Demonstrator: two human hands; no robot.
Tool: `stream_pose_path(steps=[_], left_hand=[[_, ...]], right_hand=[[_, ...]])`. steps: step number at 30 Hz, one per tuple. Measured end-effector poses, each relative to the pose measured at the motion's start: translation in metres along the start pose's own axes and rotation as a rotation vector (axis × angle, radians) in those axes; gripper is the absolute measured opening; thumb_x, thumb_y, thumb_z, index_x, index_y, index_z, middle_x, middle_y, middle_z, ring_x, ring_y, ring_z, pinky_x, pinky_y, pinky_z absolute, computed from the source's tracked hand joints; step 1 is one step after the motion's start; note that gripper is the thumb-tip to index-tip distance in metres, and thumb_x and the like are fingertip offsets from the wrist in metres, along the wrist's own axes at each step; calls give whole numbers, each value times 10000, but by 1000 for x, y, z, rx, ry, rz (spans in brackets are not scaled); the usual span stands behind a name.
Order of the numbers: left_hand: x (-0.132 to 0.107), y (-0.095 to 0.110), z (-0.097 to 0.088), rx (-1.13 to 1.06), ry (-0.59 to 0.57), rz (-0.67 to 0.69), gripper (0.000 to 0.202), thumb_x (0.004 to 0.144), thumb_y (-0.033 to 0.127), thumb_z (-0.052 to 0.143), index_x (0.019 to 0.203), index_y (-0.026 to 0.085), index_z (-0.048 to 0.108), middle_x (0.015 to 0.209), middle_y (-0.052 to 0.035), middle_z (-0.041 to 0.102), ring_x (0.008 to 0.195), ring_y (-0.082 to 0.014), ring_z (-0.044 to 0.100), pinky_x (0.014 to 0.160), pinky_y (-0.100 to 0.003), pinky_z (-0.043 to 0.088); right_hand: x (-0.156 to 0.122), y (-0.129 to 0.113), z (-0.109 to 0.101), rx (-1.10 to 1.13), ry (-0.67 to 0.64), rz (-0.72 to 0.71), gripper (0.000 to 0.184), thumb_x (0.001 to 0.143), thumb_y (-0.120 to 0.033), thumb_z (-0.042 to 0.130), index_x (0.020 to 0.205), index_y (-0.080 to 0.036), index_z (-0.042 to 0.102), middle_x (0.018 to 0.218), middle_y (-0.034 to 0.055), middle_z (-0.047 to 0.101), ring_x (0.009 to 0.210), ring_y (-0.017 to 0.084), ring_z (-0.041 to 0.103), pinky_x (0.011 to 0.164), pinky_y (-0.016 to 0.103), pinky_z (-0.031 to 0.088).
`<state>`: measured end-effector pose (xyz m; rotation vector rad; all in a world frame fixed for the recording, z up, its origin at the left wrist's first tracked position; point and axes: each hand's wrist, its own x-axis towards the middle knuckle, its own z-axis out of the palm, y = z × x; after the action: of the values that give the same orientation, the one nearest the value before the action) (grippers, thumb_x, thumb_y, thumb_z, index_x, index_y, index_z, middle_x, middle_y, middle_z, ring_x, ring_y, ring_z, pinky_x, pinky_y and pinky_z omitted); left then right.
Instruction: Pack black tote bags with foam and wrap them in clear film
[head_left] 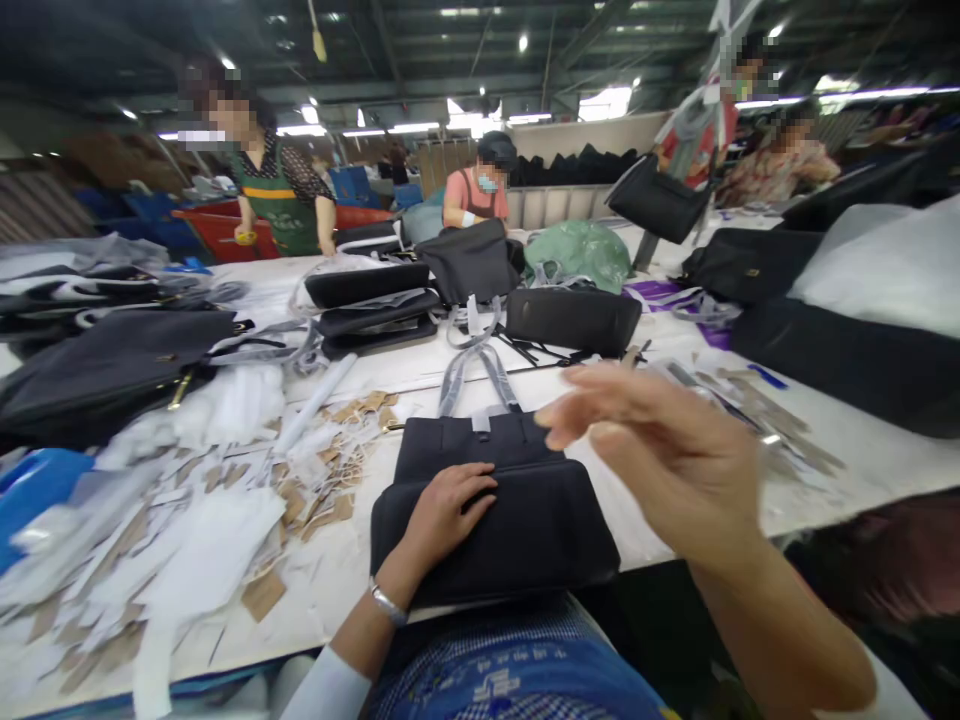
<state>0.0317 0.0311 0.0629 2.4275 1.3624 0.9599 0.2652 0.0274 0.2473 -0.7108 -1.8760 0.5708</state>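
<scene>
A black handbag [525, 500] lies flat on the white table [825, 450] right in front of me, its wrapped handles [480, 375] pointing away. My left hand [446, 510] rests flat on the bag's near left part, fingers spread, a silver bracelet on the wrist. Above the bag's right side hovers my right hand [660, 450], blurred by motion, fingers stretched out and loosely apart, with nothing in it.
Paper and card scraps [225, 500] litter the table to the left. More black bags [574, 318] lie farther back, with a dark bag [105, 370] at far left and a green plastic bag [577, 252] behind. Other people stand at the far side.
</scene>
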Motion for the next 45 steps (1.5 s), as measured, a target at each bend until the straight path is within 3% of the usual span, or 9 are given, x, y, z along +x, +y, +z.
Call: stream_pose_path(steps=[7, 10, 14, 17, 19, 23, 33, 39, 45], left_hand=[[1, 2, 0, 9, -72, -15, 227, 930, 296, 605, 1140, 228, 656, 1270, -30, 660, 1171, -175, 598, 1033, -328, 447], [2, -1, 2, 38, -91, -6, 248, 931, 326, 601, 1131, 193, 660, 1192, -52, 690, 1147, -191, 609, 1009, -315, 452], [2, -6, 4, 51, -95, -24, 257, 946, 354, 572, 1114, 188, 673, 1163, -62, 701, 1129, -199, 616, 975, -307, 461], [1, -5, 5, 38, -66, -7, 265, 963, 355, 541, 1148, 197, 646, 1183, -39, 690, 1108, -172, 618, 961, -280, 457], [0, -2, 7, 103, 1, -126, 321, 941, 426, 564, 1144, 186, 629, 1133, -50, 696, 1061, -198, 626, 951, -321, 462], [-3, 3, 7, 317, 1, -408, 523, 836, 669, 569, 976, 172, 654, 915, -84, 695, 921, -276, 633, 881, -439, 469], [37, -42, -37, 11, -622, -304, 594, 612, 794, 677, 679, 204, 654, 596, 4, 629, 526, -160, 555, 494, -262, 326], [39, -43, -31, -53, -623, -280, 551, 606, 736, 732, 614, 198, 614, 526, 39, 568, 462, -123, 495, 449, -242, 301], [29, -57, -68, -151, -346, -281, 289, 853, 485, 672, 1028, 262, 729, 899, 22, 758, 797, -137, 698, 690, -179, 477]], right_hand=[[-47, 130, 81, -250, -414, 118, 273, 951, -291, 505, 1109, -211, 714, 1109, 62, 741, 1023, 229, 701, 928, 384, 575], [-40, 135, 102, -217, -402, 99, 285, 946, -339, 518, 1133, -237, 708, 1135, 53, 731, 1038, 227, 695, 953, 377, 561], [9, 118, 139, -74, -341, 37, 275, 946, -370, 527, 1132, -272, 705, 1134, 26, 729, 1050, 209, 684, 987, 351, 526], [39, 128, 172, 102, -239, 157, 318, 951, -419, 506, 1136, -238, 691, 1050, 42, 749, 920, 198, 718, 911, 345, 558], [46, 144, 186, 189, -155, 294, 378, 945, -463, 497, 1154, -201, 674, 987, 61, 756, 806, 194, 726, 822, 340, 582], [38, 166, 181, 195, -30, 418, 433, 942, -507, 485, 1184, -191, 657, 928, 65, 753, 668, 175, 705, 698, 314, 574], [36, 163, 175, 66, -108, 292, 411, 967, -475, 449, 1152, -190, 681, 821, 23, 749, 620, 144, 690, 649, 258, 540], [31, 163, 175, 29, -176, 212, 379, 981, -431, 445, 1170, -197, 676, 776, 5, 741, 603, 145, 679, 653, 260, 547], [21, 173, 178, -3, -254, 149, 360, 984, -427, 444, 1205, -241, 658, 829, -5, 749, 678, 163, 708, 692, 277, 562]])
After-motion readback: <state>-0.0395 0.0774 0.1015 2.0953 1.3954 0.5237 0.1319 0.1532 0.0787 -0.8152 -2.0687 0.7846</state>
